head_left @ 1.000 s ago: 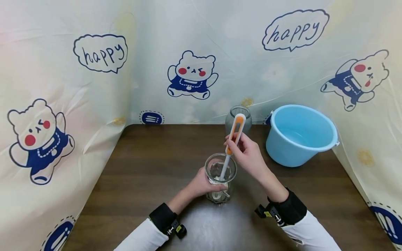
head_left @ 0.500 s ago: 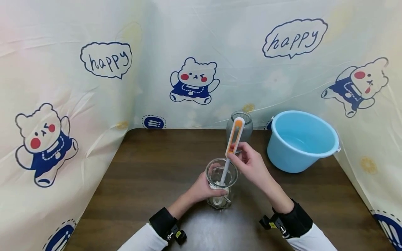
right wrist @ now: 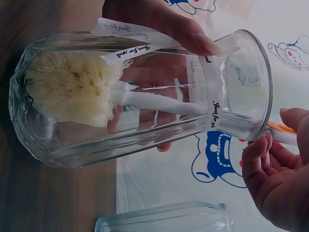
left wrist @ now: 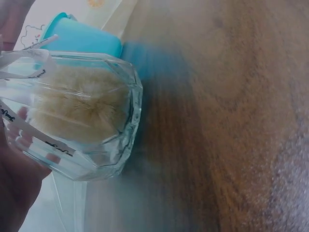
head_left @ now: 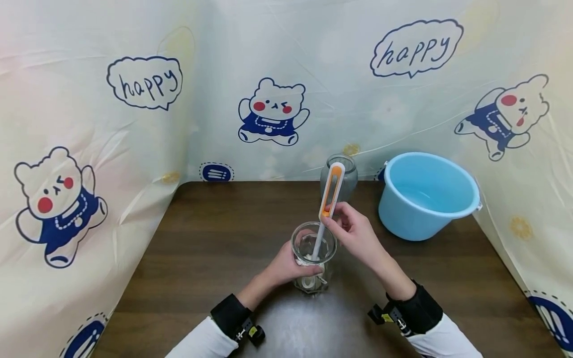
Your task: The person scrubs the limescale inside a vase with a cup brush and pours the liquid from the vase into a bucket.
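Note:
My left hand (head_left: 288, 266) grips a clear faceted glass vase (right wrist: 58, 157) around its upper part, with the thumb across the front. A white ribbon (right wrist: 212, 96) printed "Just for you" is tied at the vase's neck. Inside stands a bottle brush (head_left: 333, 186) with a white and orange handle that leans out over the rim. Its cream bristle head (right wrist: 70, 89) is down near the vase's base. Just above the mouth, my right hand (head_left: 355, 231) pinches the lower end of the handle between thumb and fingers.
A second glass vase (head_left: 349, 186) stands behind my right hand at the table's back edge. To its right is a light blue bucket (head_left: 407, 219). A printed curtain (head_left: 215, 109) surrounds the brown table (head_left: 201, 238) at the back and sides.
My right hand has shifted slightly downward along the brush handle, nearer the vase's mouth. The left hand and vase hold nearly the same place; the head view has tilted a little.

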`<state>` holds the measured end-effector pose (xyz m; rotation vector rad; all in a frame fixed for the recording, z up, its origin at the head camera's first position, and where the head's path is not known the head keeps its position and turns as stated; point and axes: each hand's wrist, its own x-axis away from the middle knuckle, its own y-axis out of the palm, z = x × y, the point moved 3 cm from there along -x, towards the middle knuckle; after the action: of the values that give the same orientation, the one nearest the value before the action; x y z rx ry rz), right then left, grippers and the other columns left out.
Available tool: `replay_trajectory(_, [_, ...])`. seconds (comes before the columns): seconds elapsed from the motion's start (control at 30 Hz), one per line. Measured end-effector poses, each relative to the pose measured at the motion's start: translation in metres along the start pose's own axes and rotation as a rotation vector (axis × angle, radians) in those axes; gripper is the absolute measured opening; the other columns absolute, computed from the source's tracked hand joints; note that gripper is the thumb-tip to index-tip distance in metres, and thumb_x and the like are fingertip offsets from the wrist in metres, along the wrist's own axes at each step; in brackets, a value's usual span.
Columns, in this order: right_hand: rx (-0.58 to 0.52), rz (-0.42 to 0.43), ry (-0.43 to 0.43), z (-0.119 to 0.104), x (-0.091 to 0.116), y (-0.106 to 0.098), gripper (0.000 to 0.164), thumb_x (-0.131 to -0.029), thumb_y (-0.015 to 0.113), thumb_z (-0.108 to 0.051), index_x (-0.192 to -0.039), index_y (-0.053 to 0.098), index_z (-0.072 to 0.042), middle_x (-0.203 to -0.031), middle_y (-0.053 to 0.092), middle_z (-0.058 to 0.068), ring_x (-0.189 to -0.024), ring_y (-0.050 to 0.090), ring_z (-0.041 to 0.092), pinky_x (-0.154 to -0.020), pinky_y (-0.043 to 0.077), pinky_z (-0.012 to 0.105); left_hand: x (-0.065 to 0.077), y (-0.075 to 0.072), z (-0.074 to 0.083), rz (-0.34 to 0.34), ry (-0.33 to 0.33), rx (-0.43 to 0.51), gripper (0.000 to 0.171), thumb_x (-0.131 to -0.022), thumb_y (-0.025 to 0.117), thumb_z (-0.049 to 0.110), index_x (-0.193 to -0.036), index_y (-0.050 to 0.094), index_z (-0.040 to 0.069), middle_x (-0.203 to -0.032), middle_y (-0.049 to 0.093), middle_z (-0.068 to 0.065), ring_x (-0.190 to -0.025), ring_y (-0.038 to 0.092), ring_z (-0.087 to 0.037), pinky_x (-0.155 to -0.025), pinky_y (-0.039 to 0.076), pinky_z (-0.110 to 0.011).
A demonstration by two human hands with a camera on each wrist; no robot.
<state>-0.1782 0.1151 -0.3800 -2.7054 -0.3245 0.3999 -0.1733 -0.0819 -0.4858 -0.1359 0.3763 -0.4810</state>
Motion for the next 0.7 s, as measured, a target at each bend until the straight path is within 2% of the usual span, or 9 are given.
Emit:
replay_trajectory(0.23, [0.000, 0.008, -0.002, -0.001, 0.004, -0.003, 0.028, -0.100, 0.072, -0.023, -0.124, 0.063, -0.013, -0.083, 0.060, 0.007, -0.059, 0.052, 0.021, -0.049, 0.048, 0.030, -0.001, -0.003, 0.003, -0.034, -0.007, -0.023, 0.081, -0.077, 0.091, 0.007, -0.147, 0.050, 0.008, -0.136, 0.064, -0.013, -0.123, 0.062, -0.032, -0.105, 0.048, -0.056])
replay_trajectory(0.4, [-0.008, 0.004, -0.013, -0.001, 0.005, -0.005, 0.028, -0.100, 0.071, -0.022, -0.125, 0.062, -0.012, -0.089, 0.062, 0.009, -0.059, 0.053, 0.021, -0.050, 0.048, 0.029, 0.005, -0.009, 0.002, -0.033, -0.005, -0.021, 0.082, -0.079, 0.090, 0.007, -0.151, 0.048, 0.010, -0.142, 0.061, -0.011, -0.125, 0.060, -0.039, -0.108, 0.046, -0.055])
replay_trajectory(0.53, [-0.003, 0.009, -0.012, 0.000, 0.005, -0.007, 0.028, -0.101, 0.071, -0.021, -0.126, 0.062, -0.012, -0.090, 0.063, 0.009, -0.059, 0.053, 0.021, -0.050, 0.048, 0.029, 0.008, -0.015, 0.003, -0.016, -0.021, -0.051, 0.076, -0.082, 0.088, 0.010, -0.149, 0.052, 0.012, -0.143, 0.059, -0.015, -0.128, 0.059, -0.037, -0.108, 0.047, -0.047])
replay_trajectory(0.7, [0.021, 0.012, -0.012, 0.002, 0.002, -0.005, 0.027, -0.101, 0.071, -0.021, -0.125, 0.064, -0.011, -0.091, 0.063, 0.007, -0.064, 0.053, 0.022, -0.053, 0.047, 0.029, 0.012, -0.020, 0.003, -0.001, -0.040, -0.115, 0.072, -0.081, 0.088, 0.010, -0.145, 0.056, 0.007, -0.139, 0.062, -0.016, -0.125, 0.061, -0.032, -0.104, 0.049, -0.036])
